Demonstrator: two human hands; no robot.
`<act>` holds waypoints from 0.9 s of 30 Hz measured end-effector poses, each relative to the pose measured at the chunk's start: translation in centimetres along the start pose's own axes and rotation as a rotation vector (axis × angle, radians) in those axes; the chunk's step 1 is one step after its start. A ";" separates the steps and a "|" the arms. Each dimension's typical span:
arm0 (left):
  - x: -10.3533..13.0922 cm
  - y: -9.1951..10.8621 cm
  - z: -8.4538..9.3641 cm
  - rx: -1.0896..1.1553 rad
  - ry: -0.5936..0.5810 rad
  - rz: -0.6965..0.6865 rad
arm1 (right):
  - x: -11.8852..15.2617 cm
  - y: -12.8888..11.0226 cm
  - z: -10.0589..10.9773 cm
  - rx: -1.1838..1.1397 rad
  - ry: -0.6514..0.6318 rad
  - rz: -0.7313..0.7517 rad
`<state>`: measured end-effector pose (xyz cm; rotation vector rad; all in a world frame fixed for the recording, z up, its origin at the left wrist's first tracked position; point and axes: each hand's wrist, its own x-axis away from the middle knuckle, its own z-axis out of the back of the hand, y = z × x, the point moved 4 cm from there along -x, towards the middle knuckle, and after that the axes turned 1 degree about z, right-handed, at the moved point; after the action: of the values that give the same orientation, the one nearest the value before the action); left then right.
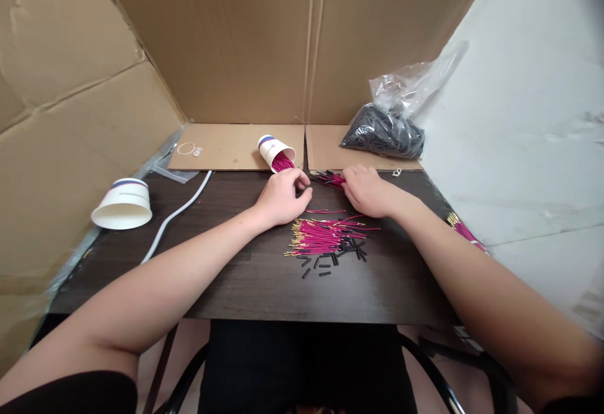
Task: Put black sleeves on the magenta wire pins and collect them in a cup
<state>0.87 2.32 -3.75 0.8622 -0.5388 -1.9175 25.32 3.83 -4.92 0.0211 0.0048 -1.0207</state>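
Observation:
Just in front of a tipped paper cup [276, 151], my left hand [286, 196] is loosely curled, thumb and fingers apart, with nothing visible between them. Magenta wires [282, 162] show inside that cup's mouth. To the right, my right hand [365, 191] has its fingers closed over magenta wires with black sleeves [332, 179]; its fingertips are partly hidden. Nearer me lies a loose pile of magenta wires with gold-coloured tips [318, 236]. Several short black sleeves [335, 258] are scattered along its front and right side.
A clear bag of black pieces [384, 132] rests at the back right on cardboard [325, 143]. Another paper cup [123, 204] lies at left, beside a white cable [182, 212]. Wires [465, 231] are bundled at the right edge. Cardboard walls [245, 36] stand behind and left.

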 end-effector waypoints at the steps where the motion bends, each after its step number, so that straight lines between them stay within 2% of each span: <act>1: 0.0 0.0 0.0 -0.004 -0.003 -0.002 | 0.0 0.0 0.0 -0.004 0.002 -0.001; 12: -0.1 -0.2 -0.2 -0.068 -0.026 -0.078 | 0.5 0.1 0.8 -0.204 0.114 0.010; 17: 0.1 0.0 -0.4 -0.125 -0.093 -0.081 | 1.6 0.6 1.3 -0.215 0.168 0.012; 21: 0.2 0.1 -0.7 -0.176 -0.169 -0.124 | 2.3 0.6 1.8 -0.185 0.153 0.017; 27: 0.3 -0.3 -1.0 -0.196 -0.285 -0.044 | 2.2 0.0 1.9 -0.194 0.128 0.013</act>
<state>1.32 2.15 -4.68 0.4823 -0.4914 -2.1080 26.44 1.88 -3.00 -0.0897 0.2202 -1.0012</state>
